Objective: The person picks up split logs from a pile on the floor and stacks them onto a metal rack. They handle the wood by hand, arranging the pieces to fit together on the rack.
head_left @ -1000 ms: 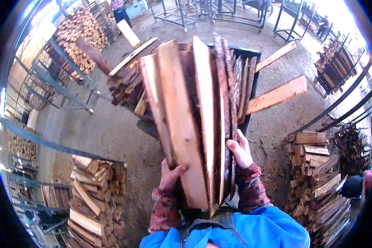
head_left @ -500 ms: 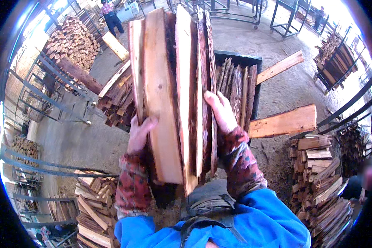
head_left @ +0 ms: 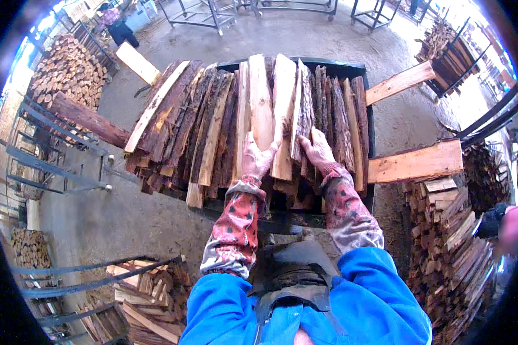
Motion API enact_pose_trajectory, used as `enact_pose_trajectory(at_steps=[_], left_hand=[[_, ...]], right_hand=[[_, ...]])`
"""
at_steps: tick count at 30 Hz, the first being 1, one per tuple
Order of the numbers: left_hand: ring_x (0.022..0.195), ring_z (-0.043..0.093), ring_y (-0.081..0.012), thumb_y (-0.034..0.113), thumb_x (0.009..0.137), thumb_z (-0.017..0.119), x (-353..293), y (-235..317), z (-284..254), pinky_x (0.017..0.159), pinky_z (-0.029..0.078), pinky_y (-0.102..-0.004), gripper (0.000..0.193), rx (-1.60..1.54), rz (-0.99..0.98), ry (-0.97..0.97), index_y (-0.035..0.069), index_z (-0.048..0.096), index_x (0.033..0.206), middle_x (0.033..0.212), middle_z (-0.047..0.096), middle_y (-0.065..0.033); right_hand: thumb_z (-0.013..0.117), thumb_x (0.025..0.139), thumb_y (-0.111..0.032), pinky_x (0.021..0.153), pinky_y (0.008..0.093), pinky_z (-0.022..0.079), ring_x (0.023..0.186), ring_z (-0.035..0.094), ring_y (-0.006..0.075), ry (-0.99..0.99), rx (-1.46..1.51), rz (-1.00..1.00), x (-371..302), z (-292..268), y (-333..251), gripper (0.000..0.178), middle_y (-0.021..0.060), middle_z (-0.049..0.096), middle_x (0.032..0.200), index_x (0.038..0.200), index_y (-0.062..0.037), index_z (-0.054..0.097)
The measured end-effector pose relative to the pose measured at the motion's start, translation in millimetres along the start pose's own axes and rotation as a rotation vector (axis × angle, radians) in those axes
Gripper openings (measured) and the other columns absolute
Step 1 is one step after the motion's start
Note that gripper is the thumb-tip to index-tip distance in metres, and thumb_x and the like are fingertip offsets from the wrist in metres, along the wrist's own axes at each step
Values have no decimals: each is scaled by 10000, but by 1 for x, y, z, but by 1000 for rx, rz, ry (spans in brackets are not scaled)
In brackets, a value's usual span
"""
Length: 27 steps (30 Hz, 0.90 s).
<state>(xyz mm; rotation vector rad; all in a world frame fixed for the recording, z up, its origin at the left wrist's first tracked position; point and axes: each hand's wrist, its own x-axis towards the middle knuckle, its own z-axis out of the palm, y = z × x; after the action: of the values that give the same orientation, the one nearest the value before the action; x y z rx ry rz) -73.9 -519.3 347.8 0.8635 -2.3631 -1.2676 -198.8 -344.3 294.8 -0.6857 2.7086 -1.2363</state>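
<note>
Several rough-sawn wood slabs (head_left: 283, 103), pale on the cut face and dark with bark on the edges, lie side by side on top of a packed row. They stretch away from me. My left hand (head_left: 258, 156) grips the near ends from the left, its thumb spread across a pale slab. On the other side my right hand (head_left: 318, 149) clasps the bark-edged slabs (head_left: 306, 109), fingers partly hidden among them. Beneath and around them, a dark metal cart (head_left: 370, 123) carries the row, with more bark-covered slabs (head_left: 175, 115) to the left.
Two planks, an upper plank (head_left: 400, 82) and a lower plank (head_left: 417, 161), jut out right of the cart. A log (head_left: 89, 118) projects left. Stacked wood stands at lower right (head_left: 443, 253) and lower left (head_left: 147, 299). A person (head_left: 509, 227) is at the right edge.
The slabs have come down from a raised, upright hold onto the row in the cart. Both my hands have lowered with them and stay at their sides.
</note>
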Motion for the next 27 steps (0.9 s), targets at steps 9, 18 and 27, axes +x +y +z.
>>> enact_pose_trajectory(at_steps=[9, 18, 27], left_hand=[[1222, 478, -395, 467, 694, 789, 9, -7, 0, 1036, 391, -429, 940, 17, 109, 91, -93, 396, 1338, 1287, 501, -294], [1010, 520, -358, 331, 776, 737, 10, -9, -14, 871, 422, -464, 471, 273, 320, 435, 0, 605, 1084, 1070, 617, -162], [993, 623, -354, 202, 781, 697, -57, 60, -4, 831, 507, -423, 545, 278, 192, 6, 11, 520, 1259, 1109, 615, -227]], right_hand=[[545, 923, -388, 1082, 383, 319, 1257, 426, 364, 30, 58, 17, 12, 0, 15, 646, 262, 461, 1326, 1376, 50, 398], [571, 900, -400, 1058, 410, 333, 1227, 427, 390, 41, 42, -44, 10, 12, 1, 669, 266, 455, 1308, 1354, 65, 416], [549, 891, -469, 1059, 435, 321, 1239, 412, 395, 93, -49, 48, 4, 9, 1, 716, 247, 452, 1320, 1386, 27, 398]])
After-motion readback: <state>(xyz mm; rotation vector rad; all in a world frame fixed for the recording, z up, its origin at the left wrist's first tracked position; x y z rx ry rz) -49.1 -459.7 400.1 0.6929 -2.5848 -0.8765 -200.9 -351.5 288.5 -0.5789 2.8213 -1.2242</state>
